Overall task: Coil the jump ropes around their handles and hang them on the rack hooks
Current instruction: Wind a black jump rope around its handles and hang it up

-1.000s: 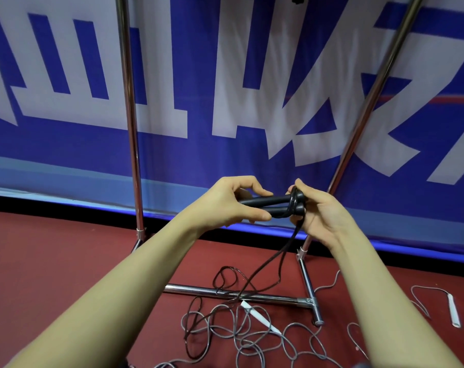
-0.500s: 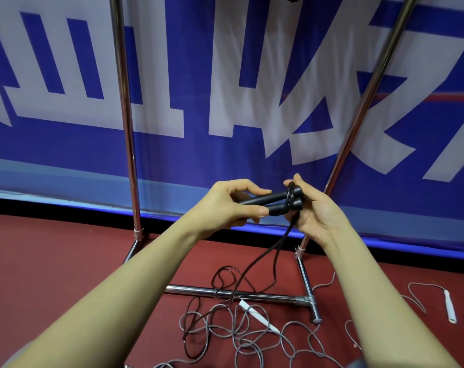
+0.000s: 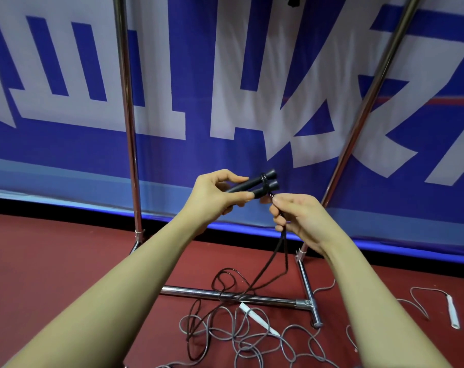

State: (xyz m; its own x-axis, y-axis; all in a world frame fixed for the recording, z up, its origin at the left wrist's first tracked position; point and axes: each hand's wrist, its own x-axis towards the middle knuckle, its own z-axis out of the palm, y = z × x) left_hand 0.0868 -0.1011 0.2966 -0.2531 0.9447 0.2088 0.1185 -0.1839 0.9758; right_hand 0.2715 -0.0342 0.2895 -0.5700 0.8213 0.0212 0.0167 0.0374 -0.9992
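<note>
My left hand (image 3: 215,197) grips two black jump-rope handles (image 3: 257,184) held side by side, pointing right, with a turn of black cord around them near their free ends. Just below those ends, my right hand (image 3: 297,216) pinches the black cord (image 3: 280,251), which hangs doubled down to loose loops on the floor. A grey jump rope (image 3: 252,338) with white handles (image 3: 257,318) lies tangled on the floor. The chrome rack's uprights (image 3: 127,115) rise behind my hands; its hooks are out of view.
The rack's base bar (image 3: 225,294) and right foot (image 3: 309,293) lie on the red floor under the cords. Another white handle (image 3: 452,312) with grey cord lies at the right. A blue and white banner (image 3: 252,75) fills the background.
My right hand has dropped from the ends of the handles to just below them and now pinches the hanging cord. The handle ends are uncovered, with one turn of cord around them.
</note>
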